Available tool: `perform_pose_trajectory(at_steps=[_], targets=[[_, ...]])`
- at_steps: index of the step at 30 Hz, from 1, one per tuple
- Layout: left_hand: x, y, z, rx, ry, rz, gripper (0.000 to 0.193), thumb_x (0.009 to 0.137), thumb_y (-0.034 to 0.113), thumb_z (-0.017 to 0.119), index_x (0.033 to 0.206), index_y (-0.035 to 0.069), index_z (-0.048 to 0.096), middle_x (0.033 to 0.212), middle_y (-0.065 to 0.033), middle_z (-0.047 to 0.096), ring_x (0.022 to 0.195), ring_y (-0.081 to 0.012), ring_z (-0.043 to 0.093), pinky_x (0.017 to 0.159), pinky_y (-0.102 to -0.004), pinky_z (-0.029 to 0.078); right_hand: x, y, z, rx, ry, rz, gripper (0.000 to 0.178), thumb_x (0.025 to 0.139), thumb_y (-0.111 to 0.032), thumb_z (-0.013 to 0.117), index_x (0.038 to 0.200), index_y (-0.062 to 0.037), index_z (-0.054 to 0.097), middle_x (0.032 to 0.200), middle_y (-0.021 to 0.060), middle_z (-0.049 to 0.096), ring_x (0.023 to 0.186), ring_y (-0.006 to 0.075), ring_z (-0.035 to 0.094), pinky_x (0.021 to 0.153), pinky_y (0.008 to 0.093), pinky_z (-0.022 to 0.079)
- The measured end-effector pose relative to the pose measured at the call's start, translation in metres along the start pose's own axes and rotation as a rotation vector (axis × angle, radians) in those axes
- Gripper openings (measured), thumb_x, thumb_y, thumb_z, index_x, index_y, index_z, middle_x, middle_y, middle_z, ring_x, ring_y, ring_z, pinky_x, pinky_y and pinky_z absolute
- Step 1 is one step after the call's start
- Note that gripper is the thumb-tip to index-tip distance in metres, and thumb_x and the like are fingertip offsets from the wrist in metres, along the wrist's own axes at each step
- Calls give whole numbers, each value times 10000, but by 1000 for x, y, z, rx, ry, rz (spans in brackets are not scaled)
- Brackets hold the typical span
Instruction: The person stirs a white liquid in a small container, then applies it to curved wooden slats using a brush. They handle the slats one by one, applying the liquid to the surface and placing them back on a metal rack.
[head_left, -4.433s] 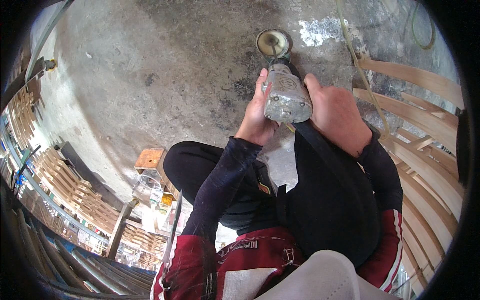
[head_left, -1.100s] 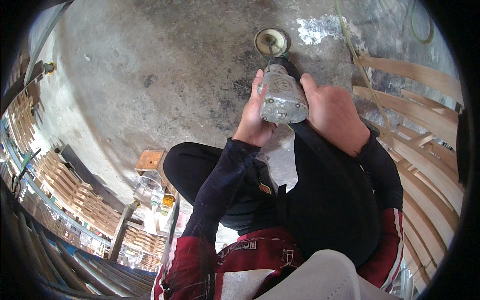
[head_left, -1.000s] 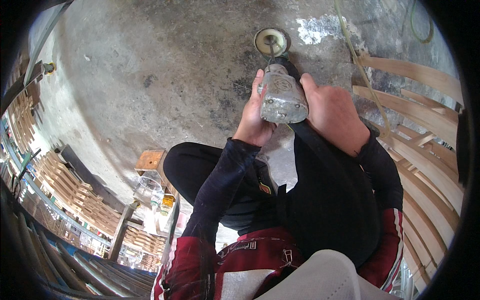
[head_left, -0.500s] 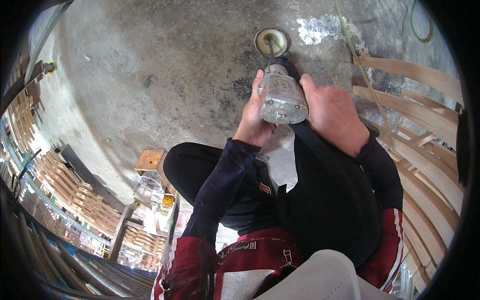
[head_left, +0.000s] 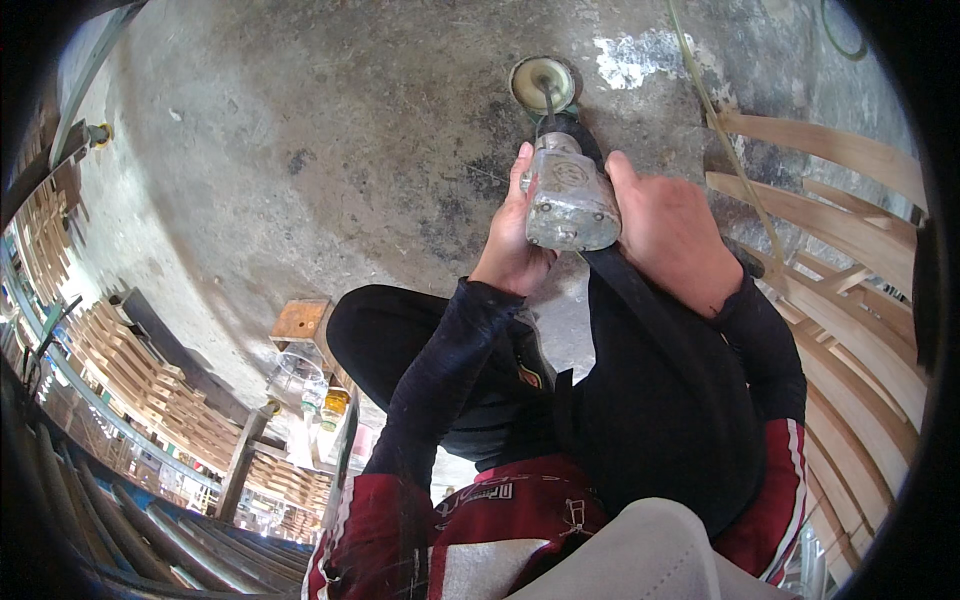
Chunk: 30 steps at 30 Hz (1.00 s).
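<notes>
A silver metal-bodied drill (head_left: 571, 200) is held between my two hands, its rounded, screwed back end toward me. My left hand (head_left: 512, 233) wraps its left side, thumb stretched along the body. From the right, my right hand (head_left: 672, 228) is closed round it, with the fingers hidden below. A thin rod (head_left: 549, 98) runs from the drill's front into a round tub (head_left: 513, 94) of cream-coloured stuff on the floor. The rod's end is down in the tub's contents. A dark foot or shoe tip seems to lie just beneath the drill's front, mostly hidden.
Curved wooden slats (head_left: 850, 200) are stacked along the right side. A pale hose (head_left: 735, 160) crosses the concrete floor (head_left: 350, 130) near them. To the left stand a small wooden box (head_left: 301, 320), a clear container, an amber jar (head_left: 335, 404) and more stacked wood (head_left: 140, 370).
The drill and both hands have shifted very slightly to the right and toward me. The rod has moved a little within the tub, which stays in place.
</notes>
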<state>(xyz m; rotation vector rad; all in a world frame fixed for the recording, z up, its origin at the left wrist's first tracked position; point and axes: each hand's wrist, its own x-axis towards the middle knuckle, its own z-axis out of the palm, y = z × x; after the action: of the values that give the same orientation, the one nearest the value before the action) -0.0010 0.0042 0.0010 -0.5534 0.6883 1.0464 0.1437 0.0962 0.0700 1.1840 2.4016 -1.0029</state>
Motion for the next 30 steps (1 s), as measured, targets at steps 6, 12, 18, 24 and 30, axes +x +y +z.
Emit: perform_pose_trajectory(at_steps=[6,12,18,24,30], targets=[[-2,1,2,44,17,-6,530,983,531,365,1243,95,518,1127,-75,622,1021,-204,627,870,-369,532,1,0,0,-40,32,-33,305,802,-220,626,906,13,458,600,209,586,603,385,628,549,456,494],[-1,-1,0,11,-4,-16,543,981,540,355,1244,93,517,1104,-69,631,989,-202,640,839,-356,545,-2,-1,-2,-53,36,-34,342,792,-257,639,909,11,460,588,203,580,593,390,625,547,461,493],[0,-3,4,34,49,25,544,980,540,354,1223,89,539,1097,-68,645,931,-191,656,707,-304,555,-2,1,-1,-35,65,-51,342,792,-259,633,916,12,466,582,194,585,581,373,629,525,455,491],[-2,-1,2,72,-13,30,549,982,541,357,1220,80,537,1110,-77,631,1005,-197,623,863,-348,509,0,2,2,-79,38,-45,248,800,-179,594,918,0,469,590,181,602,566,360,634,504,453,491],[2,-1,-1,21,21,54,553,989,535,346,1228,73,534,1114,-80,631,995,-194,624,873,-344,505,1,2,5,-44,18,-17,326,759,-160,613,1010,10,491,575,176,576,558,379,607,492,483,450]])
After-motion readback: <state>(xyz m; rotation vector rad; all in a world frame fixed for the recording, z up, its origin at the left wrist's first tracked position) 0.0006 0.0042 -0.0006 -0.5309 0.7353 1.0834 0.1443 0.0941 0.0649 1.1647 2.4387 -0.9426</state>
